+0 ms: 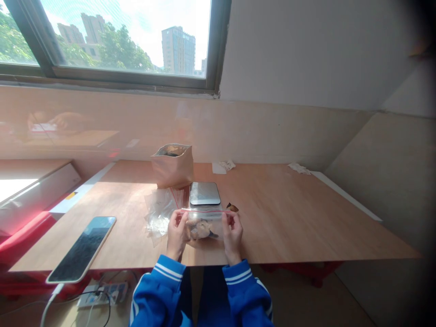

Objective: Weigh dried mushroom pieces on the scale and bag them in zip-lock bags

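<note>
A clear zip bag (218, 224) with a red seal line lies across the table's front, held at its top corners. Inside it are brownish, dark-edged pieces (201, 228) that look like dried slices. My left hand (176, 232) pinches the bag's left top corner, and my right hand (233, 234) pinches the right one. Just beyond the bag sits a small silver scale (205, 194). One loose brown piece (232, 207) rests on the table past my right hand. A pile of clear zip bags (159, 213) lies beside my left hand.
An open kraft pouch (173, 168) with dark contents stands behind the scale. A phone (83, 250) with a white cable lies at the table's left front edge. Crumpled white paper (227, 165) is at the back. A power strip (102, 294) sits below the table.
</note>
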